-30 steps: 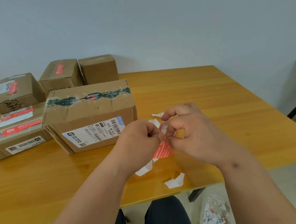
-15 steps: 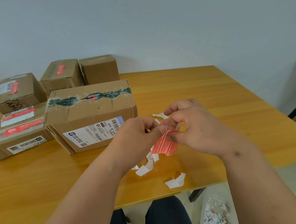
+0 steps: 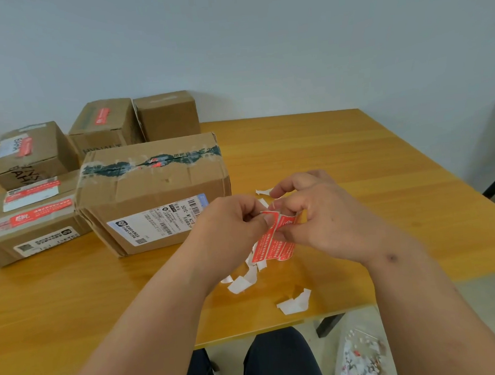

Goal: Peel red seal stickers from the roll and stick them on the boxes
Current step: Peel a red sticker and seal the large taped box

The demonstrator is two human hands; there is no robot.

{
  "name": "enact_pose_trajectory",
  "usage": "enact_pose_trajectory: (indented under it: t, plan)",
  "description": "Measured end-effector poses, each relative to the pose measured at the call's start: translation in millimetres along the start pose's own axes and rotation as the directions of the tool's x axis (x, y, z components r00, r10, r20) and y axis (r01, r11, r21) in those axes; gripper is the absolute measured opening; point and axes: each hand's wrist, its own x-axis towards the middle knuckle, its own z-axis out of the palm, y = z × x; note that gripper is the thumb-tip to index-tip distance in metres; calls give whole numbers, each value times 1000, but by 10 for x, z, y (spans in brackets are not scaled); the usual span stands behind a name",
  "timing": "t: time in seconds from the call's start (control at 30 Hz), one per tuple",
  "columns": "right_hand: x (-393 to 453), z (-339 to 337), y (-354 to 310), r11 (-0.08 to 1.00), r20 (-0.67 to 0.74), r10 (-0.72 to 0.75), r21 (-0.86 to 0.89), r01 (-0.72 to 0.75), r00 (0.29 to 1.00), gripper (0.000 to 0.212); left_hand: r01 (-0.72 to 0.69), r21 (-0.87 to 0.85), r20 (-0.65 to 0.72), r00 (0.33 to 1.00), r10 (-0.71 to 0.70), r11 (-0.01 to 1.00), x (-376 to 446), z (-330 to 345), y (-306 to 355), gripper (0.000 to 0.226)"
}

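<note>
My left hand [image 3: 231, 226] and my right hand [image 3: 324, 214] meet above the table, both pinching the top of a strip of red seal stickers [image 3: 271, 245] that hangs down between them. White backing paper trails below the strip. The roll itself is hidden behind my fingers. A large cardboard box [image 3: 152, 191] with dark tape and a shipping label lies just left of my hands. Further left and behind are several smaller boxes; a flat one [image 3: 29, 229] and two at the back [image 3: 33, 152] [image 3: 104, 124] carry red stickers, and one [image 3: 168, 113] shows none.
Torn white backing scraps lie on the wooden table [image 3: 355, 156] under and in front of my hands [image 3: 295, 301], with one more behind them [image 3: 264, 191]. A clear bag of scraps [image 3: 360, 358] sits on the floor at the right. The wall is close behind the boxes.
The red strip has been pulled out longer and now hangs flatter between my hands. Both hands have shifted slightly, staying together over the same spot.
</note>
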Motion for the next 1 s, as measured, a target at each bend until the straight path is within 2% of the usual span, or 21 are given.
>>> enact_pose_trajectory:
  t: [0.1,0.2,0.33,0.5,0.63,0.83,1.0]
  plan:
    - [-11,20,9,1000,-20,-8,27,9,1000,8,17,-28,-2,1000,-17,999,15,17,-26,24]
    - [-14,22,13,999,-23,-13,46,14,1000,8,19,-56,2,1000,-19,998,23,15,-23,25]
    - [-3,19,34,999,-35,-8,40,9,999,10,-5,-99,31,1000,8,995,-8,-35,-1,13]
    - [10,8,35,999,-22,11,46,-10,1000,16,-18,12,57,998,17,1000,-8,-72,-19,13]
    - [27,-16,23,999,12,45,15,-45,999,24,-4,4,33,999,4,1000,-3,-44,20,15]
    - [23,-5,27,1000,-24,12,25,-11,1000,9,12,-45,25,1000,-11,999,9,-11,9,14]
    - [13,24,38,999,-53,-25,27,26,998,11,41,-59,-5,999,-41,997,16,1,-23,17]
